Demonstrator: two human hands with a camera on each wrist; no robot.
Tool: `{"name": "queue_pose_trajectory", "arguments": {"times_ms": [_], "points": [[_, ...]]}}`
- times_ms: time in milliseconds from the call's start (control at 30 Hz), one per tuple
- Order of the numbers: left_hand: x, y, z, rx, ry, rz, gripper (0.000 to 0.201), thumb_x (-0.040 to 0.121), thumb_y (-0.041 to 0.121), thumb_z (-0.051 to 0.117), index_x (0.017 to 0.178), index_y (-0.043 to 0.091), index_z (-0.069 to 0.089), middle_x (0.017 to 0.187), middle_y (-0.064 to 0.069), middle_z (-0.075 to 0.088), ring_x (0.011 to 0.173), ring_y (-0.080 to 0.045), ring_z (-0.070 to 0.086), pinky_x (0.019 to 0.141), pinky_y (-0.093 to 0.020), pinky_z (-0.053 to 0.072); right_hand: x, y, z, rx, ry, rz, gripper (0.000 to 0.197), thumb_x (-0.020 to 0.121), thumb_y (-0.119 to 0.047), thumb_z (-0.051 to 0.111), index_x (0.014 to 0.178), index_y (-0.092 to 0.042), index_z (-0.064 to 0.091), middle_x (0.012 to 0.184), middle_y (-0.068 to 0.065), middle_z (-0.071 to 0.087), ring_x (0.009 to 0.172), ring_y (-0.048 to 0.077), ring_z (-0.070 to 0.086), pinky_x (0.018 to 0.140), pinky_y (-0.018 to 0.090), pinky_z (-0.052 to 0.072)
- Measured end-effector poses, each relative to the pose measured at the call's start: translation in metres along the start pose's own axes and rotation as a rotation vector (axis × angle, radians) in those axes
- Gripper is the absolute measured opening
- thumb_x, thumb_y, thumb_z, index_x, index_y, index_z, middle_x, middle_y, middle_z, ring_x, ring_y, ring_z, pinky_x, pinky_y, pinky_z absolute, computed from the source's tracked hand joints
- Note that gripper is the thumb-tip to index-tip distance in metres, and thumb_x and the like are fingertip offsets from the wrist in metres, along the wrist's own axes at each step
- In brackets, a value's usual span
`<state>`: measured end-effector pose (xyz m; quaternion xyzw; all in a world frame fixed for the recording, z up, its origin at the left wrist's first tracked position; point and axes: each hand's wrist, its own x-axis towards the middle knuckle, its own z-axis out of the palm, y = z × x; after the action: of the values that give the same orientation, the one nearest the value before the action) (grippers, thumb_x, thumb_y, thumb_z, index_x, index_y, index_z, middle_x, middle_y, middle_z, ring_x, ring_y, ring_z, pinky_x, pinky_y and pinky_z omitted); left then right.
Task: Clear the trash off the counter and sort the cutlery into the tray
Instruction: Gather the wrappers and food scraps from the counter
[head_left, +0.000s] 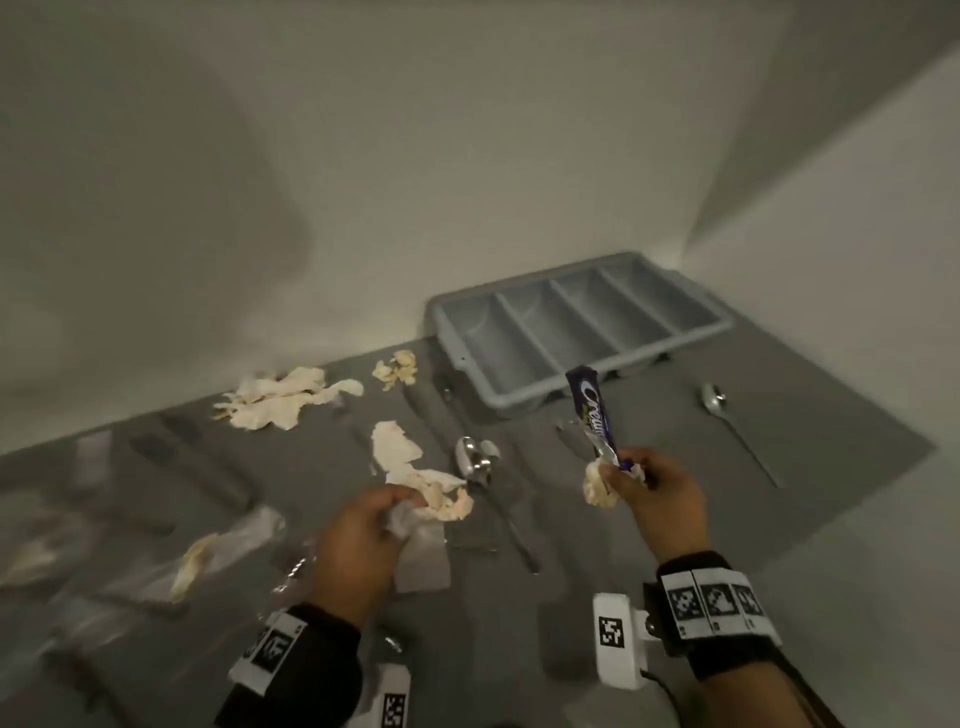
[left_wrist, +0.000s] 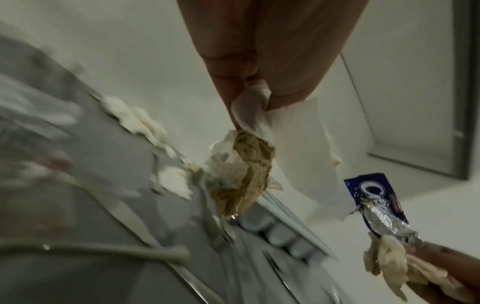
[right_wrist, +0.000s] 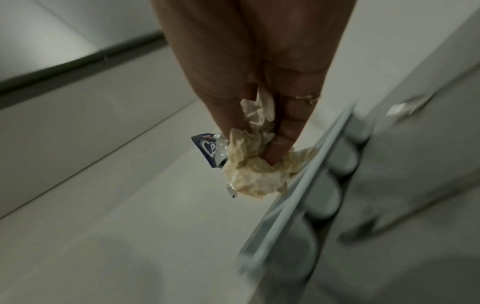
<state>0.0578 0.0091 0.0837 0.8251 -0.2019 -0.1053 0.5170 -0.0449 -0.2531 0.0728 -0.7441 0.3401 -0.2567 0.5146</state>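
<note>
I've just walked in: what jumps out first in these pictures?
The blue snack wrapper stands out, sticking up from the right hand, which also grips a crumpled napkin. The left hand pinches a stained napkin just above the grey counter. Behind, an empty grey cutlery tray sits by the wall.

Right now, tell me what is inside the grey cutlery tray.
The cutlery tray shows four long compartments in the head view, all bare; no cutlery lies in them. The near ends of the compartments, behind the front wall and the wrapper, are hidden.
</note>
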Motion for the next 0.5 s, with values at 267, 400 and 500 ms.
{"name": "queue_pose_trajectory", "arguments": {"times_ms": [267,400,500], "points": [[0.009,0.083,0.232,-0.012,-0.448,0.168,0.053,0.074,0.004,0.070,0.073,0.056,0.062,0.076,0.027,0.068,0.077,0.010,0.061,0.072,-0.009,0.046,-0.037,0.099,-0.220,-0.009,0.383,0.242,0.010,0.077,-0.007,0.070,0.085,-0.012,0.067,0.073,-0.005,0.064,0.070,0.008,0.060,0.062,0.016,0.048],[-0.022,0.118,0.351,-0.012,-0.666,0.151,0.046,0.075,0.001,0.067,0.067,0.045,0.064,0.084,0.016,0.065,0.078,0.002,0.062,0.069,-0.009,0.045,-0.065,0.163,-0.311,-0.075,0.467,0.377,0.012,0.078,-0.008,0.069,0.084,-0.018,0.065,0.075,-0.010,0.061,0.071,0.003,0.055,0.063,0.016,0.043],[-0.048,0.129,0.428,0.053,-0.805,0.164,0.037,0.077,0.006,0.068,0.074,0.041,0.059,0.084,0.011,0.066,0.081,-0.003,0.061,0.066,-0.007,0.046,-0.084,0.209,-0.362,-0.071,0.514,0.487,0.018,0.077,-0.003,0.068,0.078,-0.020,0.064,0.075,-0.006,0.062,0.071,0.006,0.054,0.060,0.014,0.038]]}}
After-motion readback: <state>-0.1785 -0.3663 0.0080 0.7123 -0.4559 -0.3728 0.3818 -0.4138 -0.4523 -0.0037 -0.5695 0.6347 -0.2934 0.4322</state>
